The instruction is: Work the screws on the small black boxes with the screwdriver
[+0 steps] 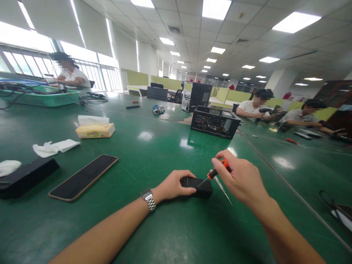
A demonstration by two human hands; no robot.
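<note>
A small black box-shaped device lies on the green tabletop in front of me. My left hand, with a metal-band watch on its wrist, is closed around the device's left end. My right hand grips an orange and black screwdriver by its handle. The thin shaft slants down to the left, and its tip meets the device's top near my left thumb; the exact contact point is too small to make out. A second, slim screwdriver with a clear handle lies just right of the device, partly behind my right hand.
On the left are a phone, a long black object, crumpled tissue and a tissue pack. Ahead stands an open black computer case. A green basket holds cables. Co-workers sit at the far left and right.
</note>
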